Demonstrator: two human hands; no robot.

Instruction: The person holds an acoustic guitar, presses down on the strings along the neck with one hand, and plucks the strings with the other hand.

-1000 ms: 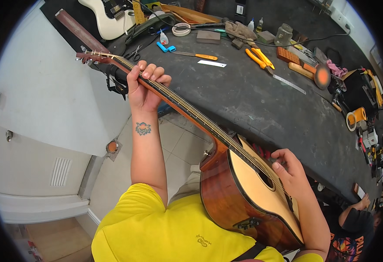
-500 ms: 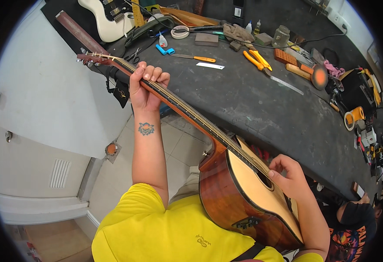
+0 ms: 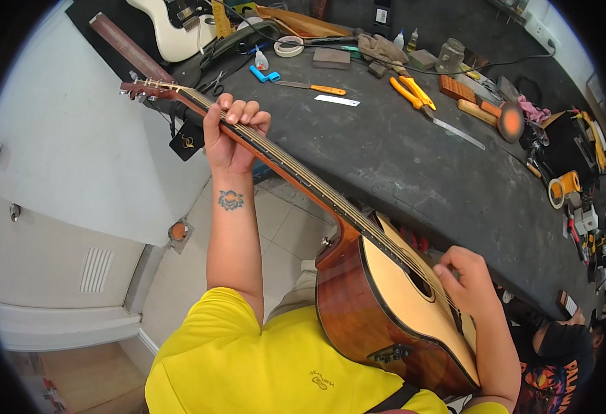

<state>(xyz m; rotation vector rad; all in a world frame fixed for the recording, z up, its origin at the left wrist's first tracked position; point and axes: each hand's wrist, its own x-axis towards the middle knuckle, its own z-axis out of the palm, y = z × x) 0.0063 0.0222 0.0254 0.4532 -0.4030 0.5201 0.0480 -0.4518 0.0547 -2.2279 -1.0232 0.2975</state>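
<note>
An acoustic guitar (image 3: 386, 297) with a pale top and reddish-brown sides lies across my lap, its neck (image 3: 296, 176) running up to the left. My left hand (image 3: 230, 134) wraps the neck near the headstock (image 3: 148, 90), fingers pressed on the strings. My right hand (image 3: 465, 279) rests over the sound hole, fingers curled at the strings. A small black tag (image 3: 187, 140) hangs below the headstock.
A dark workbench (image 3: 413, 152) curves behind the guitar, holding orange-handled pliers (image 3: 410, 90), a screwdriver (image 3: 313, 87), tape rolls, a steel ruler, a white electric guitar body (image 3: 179, 27) and several small tools. A white wall is at left, tiled floor below. Another person sits at the lower right.
My left hand has slid slightly along the neck and reset its fingers. My right hand has shifted a little over the sound hole. The guitar stays in place.
</note>
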